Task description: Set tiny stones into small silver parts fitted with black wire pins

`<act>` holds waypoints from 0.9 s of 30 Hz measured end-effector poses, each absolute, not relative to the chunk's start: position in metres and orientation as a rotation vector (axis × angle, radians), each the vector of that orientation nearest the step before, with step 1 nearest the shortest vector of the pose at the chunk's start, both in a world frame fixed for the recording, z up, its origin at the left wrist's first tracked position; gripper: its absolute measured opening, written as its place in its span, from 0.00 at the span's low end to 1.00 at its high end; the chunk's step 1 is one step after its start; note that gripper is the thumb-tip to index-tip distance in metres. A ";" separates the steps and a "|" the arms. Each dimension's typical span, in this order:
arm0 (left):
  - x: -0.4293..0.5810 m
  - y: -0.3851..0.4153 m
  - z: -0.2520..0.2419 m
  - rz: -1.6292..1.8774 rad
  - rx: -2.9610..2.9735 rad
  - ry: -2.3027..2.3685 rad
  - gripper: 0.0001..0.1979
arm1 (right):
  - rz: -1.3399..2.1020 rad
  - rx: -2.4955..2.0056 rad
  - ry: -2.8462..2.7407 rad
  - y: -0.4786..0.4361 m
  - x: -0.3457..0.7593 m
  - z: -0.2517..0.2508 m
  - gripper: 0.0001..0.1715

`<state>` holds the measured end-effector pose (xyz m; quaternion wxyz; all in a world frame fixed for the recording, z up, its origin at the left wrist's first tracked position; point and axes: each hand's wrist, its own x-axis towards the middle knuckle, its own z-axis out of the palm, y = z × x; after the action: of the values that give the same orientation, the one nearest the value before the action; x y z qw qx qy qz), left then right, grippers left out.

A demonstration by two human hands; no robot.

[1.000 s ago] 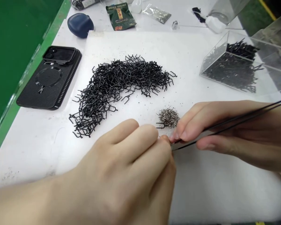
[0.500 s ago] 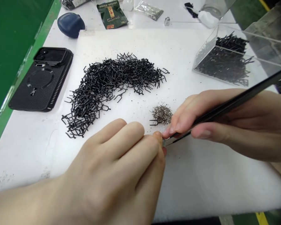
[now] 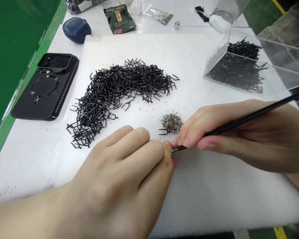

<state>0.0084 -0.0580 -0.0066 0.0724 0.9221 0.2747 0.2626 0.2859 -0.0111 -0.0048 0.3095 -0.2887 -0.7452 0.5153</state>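
My right hand holds black tweezers like a pen, their tips meeting at my left fingertips. My left hand is closed in a pinch around a tiny pale piece, mostly hidden by the fingers, so its kind cannot be made out. Just beyond the fingertips lies a small heap of tiny metallic bits. One black forked part rests at the heap's left edge. Farther back, many such black forked parts form a curved pile on the white mat.
A phone in a black case lies at the left. At the right stands a clear box of black parts. Along the back are a dark blue rounded object, a green packet, a clear bag and a small metal piece.
The tweezers' tips have gone from apart to together at my left fingertips. The tweezers' rear end appears lower, and my left hand has shifted slightly left.
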 end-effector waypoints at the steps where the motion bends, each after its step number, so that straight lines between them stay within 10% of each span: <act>1: 0.008 -0.058 -0.006 0.803 2.747 0.815 0.19 | 1.362 -0.766 -1.965 -0.011 0.286 -0.005 0.06; 27: 0.006 -0.047 -0.008 0.722 2.493 0.970 0.16 | 1.396 -0.871 -1.941 -0.009 0.286 -0.004 0.04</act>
<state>0.0064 -0.0470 -0.0075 0.1844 0.8843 0.3441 0.2563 0.2865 -0.0088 -0.0039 0.2942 -0.3274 -0.7290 0.5242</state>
